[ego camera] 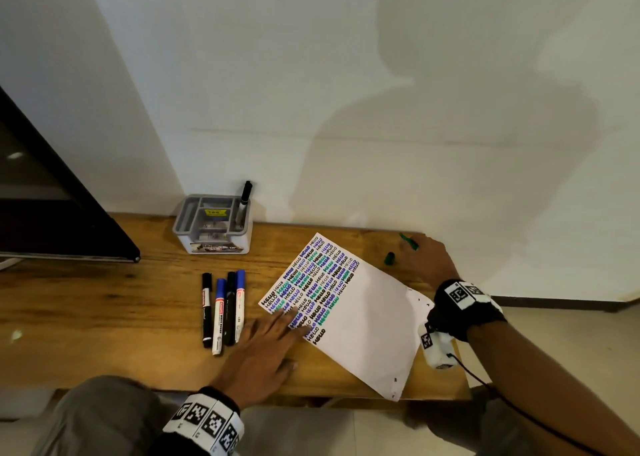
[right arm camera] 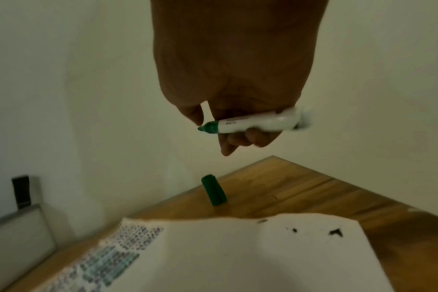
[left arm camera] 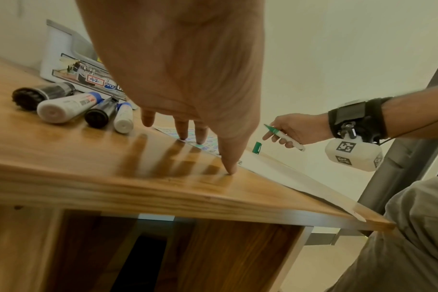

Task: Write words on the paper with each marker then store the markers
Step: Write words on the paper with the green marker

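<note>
Gray organizer (ego camera: 212, 225) at 11 o'clock holds one black marker (ego camera: 244, 199) | our left hand (ego camera: 265, 353) spread, pressing paper (ego camera: 363, 320) | our right hand (ego camera: 427, 259) grips uncapped green marker (right arm camera: 250, 123) | green cap (right arm camera: 213, 190) lies at 1 o'clock.

Dim, greenish wrist views; soft shadows on the wall (ego camera: 450, 116); blurred paper (right arm camera: 238, 256) edges.

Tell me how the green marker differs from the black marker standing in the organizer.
The green marker is uncapped and gripped in the right hand, lying near level; its green cap rests on the table. The black marker is capped and stands upright in the grey organizer, untouched. Both have pale barrels.
</note>
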Demonstrator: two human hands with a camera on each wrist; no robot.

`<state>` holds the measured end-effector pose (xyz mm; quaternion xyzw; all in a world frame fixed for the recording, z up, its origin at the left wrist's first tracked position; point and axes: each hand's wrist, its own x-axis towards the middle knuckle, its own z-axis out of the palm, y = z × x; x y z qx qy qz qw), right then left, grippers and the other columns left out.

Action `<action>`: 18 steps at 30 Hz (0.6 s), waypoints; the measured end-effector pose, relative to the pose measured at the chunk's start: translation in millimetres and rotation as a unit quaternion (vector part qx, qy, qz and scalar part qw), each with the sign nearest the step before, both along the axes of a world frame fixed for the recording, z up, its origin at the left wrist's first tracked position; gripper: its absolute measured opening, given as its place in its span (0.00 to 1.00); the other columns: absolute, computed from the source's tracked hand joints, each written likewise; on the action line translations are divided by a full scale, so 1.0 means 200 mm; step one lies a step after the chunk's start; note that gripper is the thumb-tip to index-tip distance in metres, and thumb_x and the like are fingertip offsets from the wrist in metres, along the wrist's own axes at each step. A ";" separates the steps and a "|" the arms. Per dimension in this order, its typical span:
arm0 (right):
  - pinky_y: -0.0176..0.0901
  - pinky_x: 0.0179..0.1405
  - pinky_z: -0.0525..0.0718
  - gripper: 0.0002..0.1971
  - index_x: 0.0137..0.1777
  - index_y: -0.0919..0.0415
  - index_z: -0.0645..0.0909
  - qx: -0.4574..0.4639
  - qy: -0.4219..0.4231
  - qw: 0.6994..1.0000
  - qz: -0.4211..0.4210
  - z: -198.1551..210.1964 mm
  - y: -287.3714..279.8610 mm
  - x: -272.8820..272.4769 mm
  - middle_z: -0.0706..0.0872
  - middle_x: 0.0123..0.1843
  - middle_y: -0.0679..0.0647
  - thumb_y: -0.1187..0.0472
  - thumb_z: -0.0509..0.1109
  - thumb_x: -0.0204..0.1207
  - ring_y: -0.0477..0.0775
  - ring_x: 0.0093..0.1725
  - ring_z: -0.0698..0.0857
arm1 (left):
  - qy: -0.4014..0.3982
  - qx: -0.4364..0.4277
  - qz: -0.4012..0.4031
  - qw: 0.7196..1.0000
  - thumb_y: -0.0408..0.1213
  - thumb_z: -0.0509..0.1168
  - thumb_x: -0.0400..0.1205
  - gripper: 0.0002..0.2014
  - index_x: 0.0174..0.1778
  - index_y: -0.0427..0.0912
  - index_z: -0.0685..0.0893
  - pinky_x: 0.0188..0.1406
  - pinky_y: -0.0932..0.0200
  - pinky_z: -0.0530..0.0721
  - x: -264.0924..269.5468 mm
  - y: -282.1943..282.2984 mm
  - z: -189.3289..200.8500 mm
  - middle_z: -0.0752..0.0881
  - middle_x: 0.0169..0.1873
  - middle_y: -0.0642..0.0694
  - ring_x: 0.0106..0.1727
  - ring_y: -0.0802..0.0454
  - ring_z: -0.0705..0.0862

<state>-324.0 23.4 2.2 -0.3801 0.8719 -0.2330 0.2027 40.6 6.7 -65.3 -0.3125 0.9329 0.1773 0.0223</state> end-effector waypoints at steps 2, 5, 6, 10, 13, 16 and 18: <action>0.49 0.43 0.76 0.16 0.50 0.69 0.83 -0.078 -0.077 0.993 -0.035 0.03 0.03 0.02 0.88 0.47 0.65 0.58 0.58 0.85 0.59 0.42 0.80 | 0.000 -0.004 0.007 1.000 0.54 0.59 0.85 0.32 0.84 0.66 0.53 0.79 0.44 0.37 0.01 0.00 0.01 0.47 0.87 0.57 0.87 0.51 0.44; 0.42 0.35 0.79 0.09 0.56 0.57 0.80 -0.146 -0.186 0.971 -0.027 0.09 0.12 0.17 0.84 0.40 0.57 0.65 0.58 0.87 0.54 0.36 0.81 | 0.004 -0.006 0.012 1.000 0.53 0.60 0.85 0.32 0.84 0.65 0.55 0.79 0.45 0.37 0.01 0.00 0.01 0.49 0.87 0.56 0.88 0.50 0.46; 0.41 0.35 0.82 0.11 0.64 0.54 0.76 -0.170 -0.218 0.961 -0.001 0.10 0.16 0.24 0.85 0.40 0.57 0.67 0.59 0.87 0.53 0.34 0.82 | 0.008 -0.011 0.014 1.000 0.53 0.61 0.85 0.32 0.84 0.64 0.55 0.79 0.45 0.38 0.01 0.00 0.01 0.50 0.87 0.55 0.88 0.50 0.47; 0.53 0.44 0.91 0.13 0.69 0.58 0.71 -0.256 -0.412 0.872 0.070 0.07 0.27 0.47 0.85 0.51 0.70 0.71 0.59 0.89 0.60 0.40 0.87 | 0.017 -0.022 0.004 1.000 0.50 0.60 0.85 0.32 0.85 0.59 0.56 0.82 0.48 0.39 0.02 0.00 0.01 0.50 0.87 0.55 0.87 0.52 0.49; 0.54 0.53 0.91 0.13 0.67 0.67 0.78 -0.263 -0.596 0.756 0.055 0.03 0.32 0.57 0.83 0.56 0.72 0.74 0.57 0.87 0.63 0.47 0.87 | 0.018 -0.028 -0.004 0.999 0.48 0.59 0.84 0.31 0.84 0.58 0.58 0.84 0.46 0.47 0.03 0.01 0.01 0.53 0.87 0.55 0.87 0.52 0.52; 0.55 0.61 0.88 0.20 0.73 0.70 0.76 -0.268 -0.673 0.687 0.048 -0.02 0.35 0.63 0.85 0.56 0.68 0.70 0.67 0.82 0.62 0.54 0.86 | 0.012 -0.019 -0.011 1.000 0.48 0.58 0.84 0.31 0.84 0.58 0.59 0.85 0.43 0.54 0.04 0.01 -0.01 0.55 0.87 0.54 0.87 0.52 0.54; 0.53 0.57 0.86 0.23 0.71 0.68 0.78 -0.262 -0.622 0.735 0.061 -0.07 0.36 0.65 0.86 0.53 0.62 0.62 0.75 0.78 0.57 0.51 0.85 | 0.008 -0.014 -0.013 1.000 0.48 0.57 0.85 0.30 0.84 0.59 0.58 0.85 0.42 0.54 0.05 0.01 -0.01 0.54 0.87 0.55 0.87 0.53 0.53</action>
